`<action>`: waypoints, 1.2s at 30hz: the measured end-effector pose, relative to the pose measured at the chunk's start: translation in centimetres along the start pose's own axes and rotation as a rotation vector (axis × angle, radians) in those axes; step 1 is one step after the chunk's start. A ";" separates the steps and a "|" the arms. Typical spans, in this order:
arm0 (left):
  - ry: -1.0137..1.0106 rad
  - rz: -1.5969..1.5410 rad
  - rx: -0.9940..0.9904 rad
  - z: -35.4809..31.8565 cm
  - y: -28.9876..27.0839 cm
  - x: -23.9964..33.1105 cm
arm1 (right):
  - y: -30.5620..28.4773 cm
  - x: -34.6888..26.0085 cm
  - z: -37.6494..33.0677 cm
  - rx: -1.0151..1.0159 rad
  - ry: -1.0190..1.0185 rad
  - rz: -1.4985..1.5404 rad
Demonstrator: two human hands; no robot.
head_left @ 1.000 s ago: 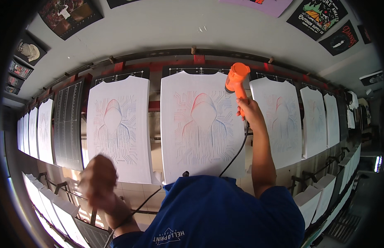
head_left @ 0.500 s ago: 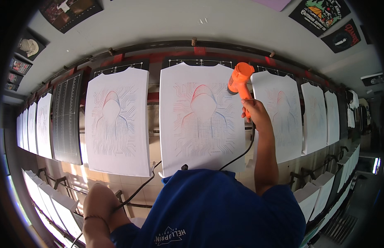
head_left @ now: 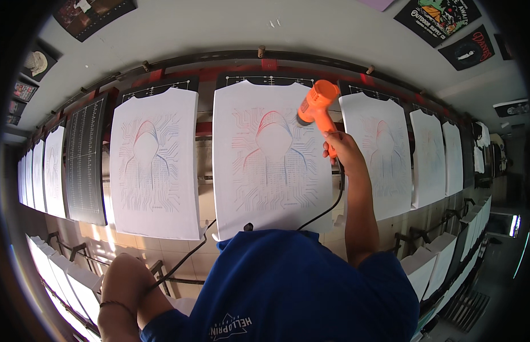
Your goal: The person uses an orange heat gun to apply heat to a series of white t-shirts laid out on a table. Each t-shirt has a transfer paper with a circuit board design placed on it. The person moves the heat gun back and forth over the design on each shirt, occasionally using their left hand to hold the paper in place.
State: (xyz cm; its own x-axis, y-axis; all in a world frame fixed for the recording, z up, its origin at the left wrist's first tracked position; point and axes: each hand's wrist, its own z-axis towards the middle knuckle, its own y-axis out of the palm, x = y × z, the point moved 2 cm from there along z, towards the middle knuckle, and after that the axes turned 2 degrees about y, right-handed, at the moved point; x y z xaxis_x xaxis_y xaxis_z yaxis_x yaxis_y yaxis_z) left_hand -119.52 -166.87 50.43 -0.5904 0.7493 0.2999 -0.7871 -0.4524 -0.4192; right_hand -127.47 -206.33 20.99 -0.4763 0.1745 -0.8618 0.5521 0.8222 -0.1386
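My right hand point(head_left: 343, 151) is closed around the handle of an orange heat gun point(head_left: 319, 102). Its dark nozzle points left, over the upper right of a white T-shirt point(head_left: 270, 214) stretched flat on a dark board point(head_left: 226, 80). The shirt carries a red and blue print of a hooded figure point(head_left: 274, 142) amid circuit-like lines. A black cord point(head_left: 332, 205) hangs from the gun's grip. My bent left arm point(head_left: 125, 279), with a thin bracelet, is at the lower left; its hand is out of view.
More printed white shirts flank this one: one on the left point(head_left: 154, 219), one on the right point(head_left: 385, 194). A bare dark board point(head_left: 85, 162) stands further left. A dark rail point(head_left: 191, 58) runs behind. The cord point(head_left: 188, 256) crosses the gap near my left arm.
My right hand has carried the heat gun a little left, so its nozzle sits further over the middle shirt. The view has shifted slightly. My left arm stays bent.
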 end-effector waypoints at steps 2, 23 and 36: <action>-0.066 0.051 -0.002 -1.3 -0.3 -0.7 | 0.1 -0.3 0.0 -0.033 0.006 -0.021; -1.870 1.263 0.540 -48.7 3.0 -9.0 | -0.1 0.2 -3.0 -0.064 0.048 -0.047; -2.017 1.457 0.120 -50.4 8.4 -11.1 | 4.1 -1.8 2.7 -0.184 -0.098 -0.022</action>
State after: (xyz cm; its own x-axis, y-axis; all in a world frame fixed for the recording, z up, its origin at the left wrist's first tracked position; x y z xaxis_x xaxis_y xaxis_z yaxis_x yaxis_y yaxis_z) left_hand -110.60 -154.63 0.40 0.1468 -0.9834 0.1068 0.0966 -0.0932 -0.9910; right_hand -122.45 -204.71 20.67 -0.4135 0.1090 -0.9040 0.4037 0.9118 -0.0747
